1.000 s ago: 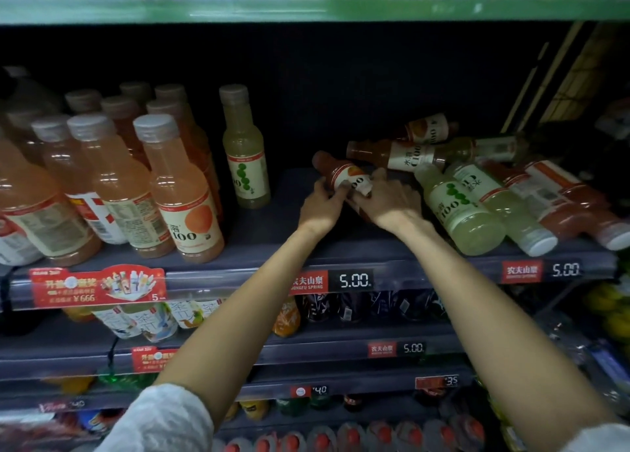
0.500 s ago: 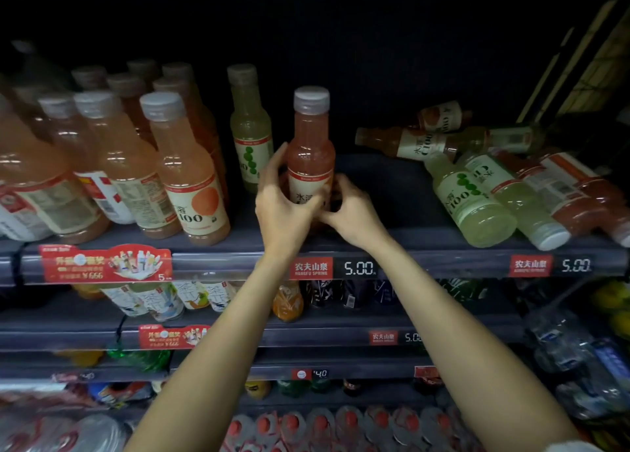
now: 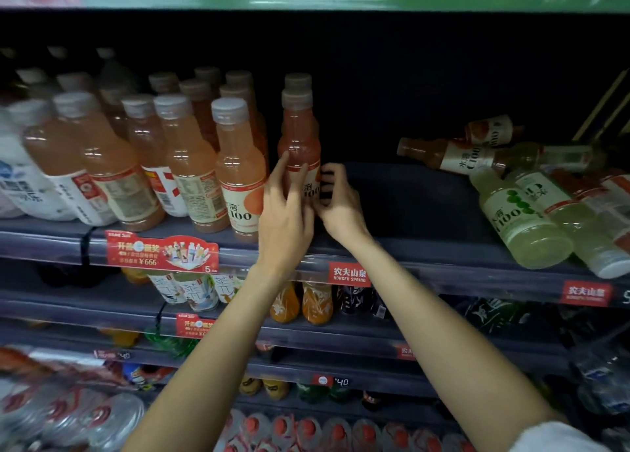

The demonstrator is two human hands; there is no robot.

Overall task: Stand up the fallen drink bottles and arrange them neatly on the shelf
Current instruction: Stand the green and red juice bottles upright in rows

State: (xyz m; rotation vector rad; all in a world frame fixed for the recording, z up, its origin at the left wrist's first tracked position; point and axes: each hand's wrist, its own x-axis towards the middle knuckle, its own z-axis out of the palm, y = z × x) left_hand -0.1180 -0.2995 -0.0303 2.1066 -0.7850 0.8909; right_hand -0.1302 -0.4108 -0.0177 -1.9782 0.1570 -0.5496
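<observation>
Both bare forearms are reaching up and forward, converging toward the middle. The left hand [image 3: 285,209] is standing edge-on, its fingers [image 3: 280,168] stretching nearly straight upward with the thumb alongside. The right hand [image 3: 335,203] is sitting just beside it, the two almost touching, its fingers [image 3: 329,175] curling inward. White sleeve cuffs are showing at the lower edge.

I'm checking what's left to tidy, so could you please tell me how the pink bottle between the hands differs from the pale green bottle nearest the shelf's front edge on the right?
The pink bottle stands upright; the pale green bottle lies on its side. The left hand and right hand touch the pink bottle; nothing holds the pale green bottle. Pink drink versus yellow-green. Both share the shape and "100" label.
</observation>
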